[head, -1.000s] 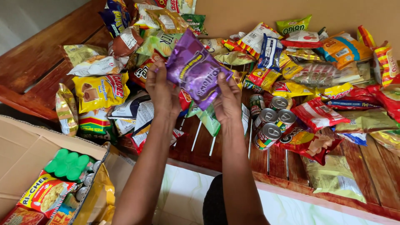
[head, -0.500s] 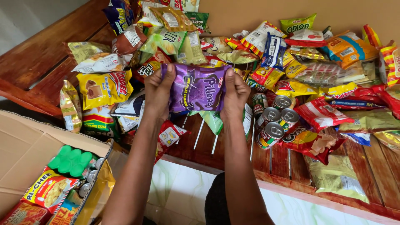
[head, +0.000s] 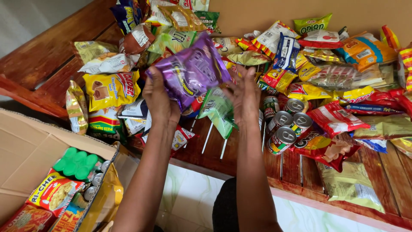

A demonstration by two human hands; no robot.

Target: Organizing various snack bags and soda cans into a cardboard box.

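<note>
A purple snack bag (head: 191, 71) is raised above the wooden slatted surface (head: 214, 144), tilted with its right end up. My left hand (head: 159, 96) grips the bag's lower left edge. My right hand (head: 245, 98) is off the bag, just right of it, fingers spread and holding nothing. A pale green packet (head: 219, 109) lies on the slats between my wrists.
Many snack packets (head: 326, 73) cover the surface behind and to the right. Several tins (head: 286, 124) stand right of my right hand. At lower left is an open cardboard box (head: 30, 150) holding green-capped bottles (head: 77, 162) and packets.
The purple bag was held flat in both hands. It has tilted and shifted left in my left hand, and my right hand has let go.
</note>
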